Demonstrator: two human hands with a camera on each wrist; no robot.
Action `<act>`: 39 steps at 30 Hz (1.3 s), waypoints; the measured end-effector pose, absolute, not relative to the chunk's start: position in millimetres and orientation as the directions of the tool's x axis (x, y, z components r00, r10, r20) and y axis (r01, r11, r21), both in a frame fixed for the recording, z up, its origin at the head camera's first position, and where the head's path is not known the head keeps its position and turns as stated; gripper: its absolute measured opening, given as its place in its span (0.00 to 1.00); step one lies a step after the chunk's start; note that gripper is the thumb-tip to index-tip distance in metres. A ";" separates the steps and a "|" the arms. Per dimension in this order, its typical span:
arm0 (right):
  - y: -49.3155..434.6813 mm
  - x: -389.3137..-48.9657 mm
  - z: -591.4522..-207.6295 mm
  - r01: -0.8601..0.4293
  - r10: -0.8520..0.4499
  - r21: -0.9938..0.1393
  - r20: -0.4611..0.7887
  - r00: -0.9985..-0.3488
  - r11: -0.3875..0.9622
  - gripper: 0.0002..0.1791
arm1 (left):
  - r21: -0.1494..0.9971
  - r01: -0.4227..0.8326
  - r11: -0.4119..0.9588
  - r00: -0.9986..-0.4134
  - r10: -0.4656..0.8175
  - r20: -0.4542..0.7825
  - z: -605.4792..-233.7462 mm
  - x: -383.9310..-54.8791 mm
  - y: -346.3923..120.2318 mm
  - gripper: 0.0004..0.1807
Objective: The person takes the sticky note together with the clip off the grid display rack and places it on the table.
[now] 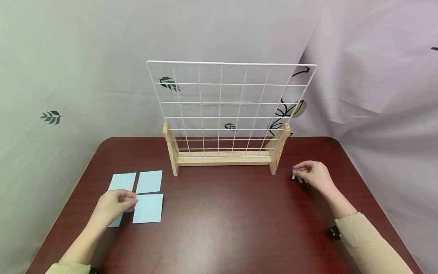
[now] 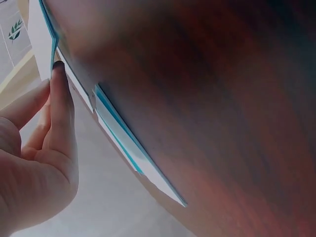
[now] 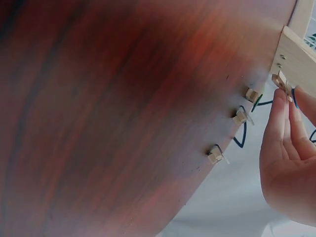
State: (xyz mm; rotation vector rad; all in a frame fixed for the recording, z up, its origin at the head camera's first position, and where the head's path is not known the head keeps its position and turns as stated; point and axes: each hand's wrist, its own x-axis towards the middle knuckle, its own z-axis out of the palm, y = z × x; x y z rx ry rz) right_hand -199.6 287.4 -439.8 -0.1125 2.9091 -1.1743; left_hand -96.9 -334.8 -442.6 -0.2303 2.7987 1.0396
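From my remote seat I take the wire grid stand (image 1: 226, 114) as my landmark; it sits upright in its wooden base at the back middle of the dark red worktop (image 1: 219, 228).

Well to the left of the stand and nearer to me lie four pale blue cards (image 1: 149, 181) in a two-by-two block, close together. My left hand (image 1: 114, 205) rests over the near-left card of that block, its fingers curled down with the tips at the edge of the near-right card (image 1: 148, 208). In the left wrist view a fingertip (image 2: 59, 69) presses against a card's edge, which is lifted a little off the worktop; I cannot tell whether the thumb has closed underneath it.

Just right of the stand's right wooden foot (image 1: 278, 150), my right hand (image 1: 312, 175) hovers low over the worktop, fingers drawn together and pinching a small clip (image 1: 293, 174) between thumb and fingertips. The right wrist view shows that clip (image 3: 281, 81) held at the fingertips close beside the wooden foot, with three more small clips (image 3: 241, 117) lying in a row on the worktop near the hand, apart from one another. Both sleeves are beige.
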 end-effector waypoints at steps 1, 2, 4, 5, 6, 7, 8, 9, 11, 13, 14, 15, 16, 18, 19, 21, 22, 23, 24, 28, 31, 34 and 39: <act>287.0 -199.6 -440.3 -0.066 -0.070 -0.691 0.021 -0.997 0.720 0.12 | 0.627 -0.195 0.755 -0.977 -0.091 -0.194 -443.0 -96.9 -335.7 0.12; 286.5 -199.6 -440.6 -0.069 -0.076 -0.686 0.020 -0.997 0.724 0.12 | 0.619 -0.194 0.761 -0.976 -0.089 -0.197 -443.4 -96.6 -336.8 0.12; 285.4 -199.4 -441.1 -0.076 -0.084 -0.672 0.021 -0.996 0.736 0.11 | 0.604 -0.197 0.772 -0.975 -0.088 -0.206 -444.3 -95.6 -339.2 0.11; 284.8 -199.3 -441.2 -0.081 -0.087 -0.664 0.024 -0.996 0.743 0.11 | 0.595 -0.199 0.779 -0.974 -0.089 -0.209 -444.8 -95.0 -340.6 0.11; 284.1 -199.1 -441.3 -0.086 -0.090 -0.657 0.028 -0.996 0.749 0.10 | 0.591 -0.202 0.781 -0.973 -0.091 -0.213 -445.3 -94.2 -342.1 0.11; 283.4 -199.0 -441.3 -0.089 -0.093 -0.652 0.029 -0.995 0.753 0.10 | 0.585 -0.205 0.784 -0.972 -0.094 -0.215 -445.9 -93.3 -343.6 0.11; 282.9 -199.0 -441.4 -0.092 -0.095 -0.649 0.029 -0.995 0.755 0.10 | 0.581 -0.208 0.787 -0.972 -0.098 -0.215 -446.0 -92.6 -345.1 0.11; 282.6 -199.1 -441.4 -0.092 -0.096 -0.648 0.030 -0.995 0.756 0.09 | 0.576 -0.211 0.790 -0.971 -0.103 -0.216 -446.2 -92.0 -346.2 0.11; 282.9 -199.6 -441.5 -0.097 -0.100 -0.644 0.032 -0.994 0.759 0.09 | 0.565 -0.214 0.797 -0.971 -0.110 -0.213 -446.2 -91.3 -347.5 0.11; 283.7 -200.5 -441.9 -0.100 -0.105 -0.638 0.031 -0.994 0.764 0.09 | 0.555 -0.217 0.803 -0.970 -0.115 -0.212 -446.3 -90.7 -347.5 0.11; 284.1 -201.1 -442.2 -0.102 -0.106 -0.632 0.032 -0.994 0.768 0.09 | 0.551 -0.218 0.806 -0.970 -0.118 -0.212 -446.3 -90.4 -347.0 0.11; 284.4 -201.6 -442.6 -0.105 -0.108 -0.625 0.033 -0.994 0.773 0.09 | 0.547 -0.219 0.808 -0.970 -0.119 -0.212 -446.2 -90.2 -346.5 0.10; 284.7 -202.1 -442.9 -0.106 -0.108 -0.618 0.034 -0.994 0.779 0.09 | 0.543 -0.218 0.811 -0.970 -0.119 -0.212 -446.0 -90.0 -346.0 0.10; 284.6 -202.8 -443.6 -0.107 -0.108 -0.607 0.034 -0.994 0.788 0.09 | 0.536 -0.216 0.816 -0.970 -0.118 -0.212 -445.5 -90.2 -345.1 0.10; 284.5 -203.1 -443.9 -0.106 -0.108 -0.602 0.034 -0.994 0.791 0.09 | 0.532 -0.215 0.819 -0.970 -0.117 -0.213 -444.8 -90.5 -344.8 0.10; 284.3 -203.3 -444.3 -0.106 -0.106 -0.596 0.035 -0.994 0.796 0.09 | 0.523 -0.214 0.825 -0.970 -0.115 -0.214 -443.2 -91.3 -344.7 0.09; 284.1 -203.3 -444.6 -0.104 -0.104 -0.593 0.035 -0.994 0.798 0.09 | 0.517 -0.213 0.829 -0.970 -0.115 -0.215 -442.5 -91.5 -345.0 0.09; 284.1 -203.3 -444.8 -0.104 -0.103 -0.592 0.036 -0.994 0.799 0.09 | 0.515 -0.215 0.830 -0.969 -0.116 -0.219 -441.9 -91.8 -345.5 0.09; 283.9 -203.4 -445.0 -0.102 -0.101 -0.588 0.035 -0.994 0.802 0.09 | 0.512 -0.218 0.831 -0.968 -0.116 -0.223 -441.3 -91.8 -346.0 0.10; 283.4 -203.5 -445.9 -0.098 -0.096 -0.575 0.033 -0.995 0.812 0.09 | 0.504 -0.229 0.833 -0.963 -0.120 -0.240 -441.0 -91.0 -348.6 0.09; 283.0 -203.4 -446.1 -0.093 -0.093 -0.571 0.030 -0.995 0.816 0.09 | 0.501 -0.235 0.833 -0.961 -0.121 -0.249 -441.7 -90.6 -349.4 0.09; 282.5 -203.5 -446.5 -0.087 -0.087 -0.570 0.027 -0.996 0.817 0.09 | 0.500 -0.231 0.834 -0.963 -0.121 -0.242 -442.1 -90.0 -349.6 0.09; 281.9 -203.3 -446.8 -0.082 -0.088 -0.568 0.017 -0.996 0.819 0.09 | 0.500 -0.210 0.840 -0.970 -0.114 -0.217 -441.9 -88.3 -349.6 0.10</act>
